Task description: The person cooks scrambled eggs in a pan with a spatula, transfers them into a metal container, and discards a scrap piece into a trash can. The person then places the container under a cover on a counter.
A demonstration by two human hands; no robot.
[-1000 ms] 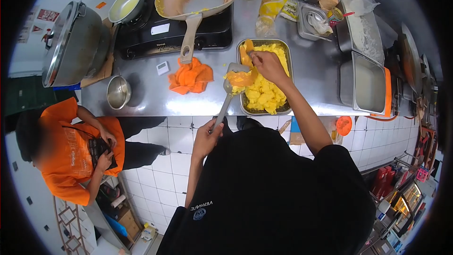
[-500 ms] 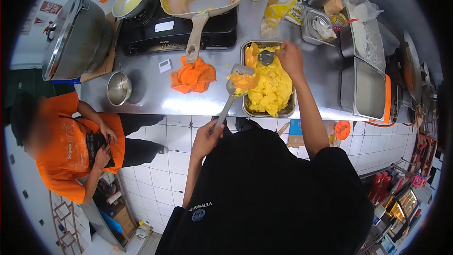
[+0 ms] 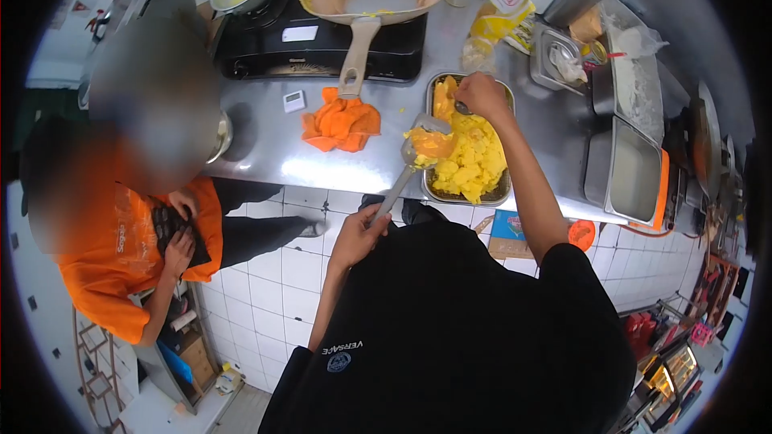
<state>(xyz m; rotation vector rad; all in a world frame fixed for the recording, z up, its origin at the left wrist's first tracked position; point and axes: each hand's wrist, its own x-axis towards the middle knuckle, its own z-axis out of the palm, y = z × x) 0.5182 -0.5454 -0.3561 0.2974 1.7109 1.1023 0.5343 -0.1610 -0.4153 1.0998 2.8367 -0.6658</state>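
Steel counter (image 3: 551, 124), shiny. Rectangular metal tray (image 3: 509, 186) near its front edge, heaped with lumpy yellow food (image 3: 465, 167). Long grey spatula (image 3: 394, 191) clamped in my left hand (image 3: 356, 235), blade at tray's left side, carrying orange-yellow mash (image 3: 432, 143). My right hand (image 3: 484, 96) grips small dark tool (image 3: 461, 108) over food. Looks mid-scoop; next move calls for level spatula.

Lumpy yellow food (image 3: 466, 162) in tray (image 3: 497, 195)
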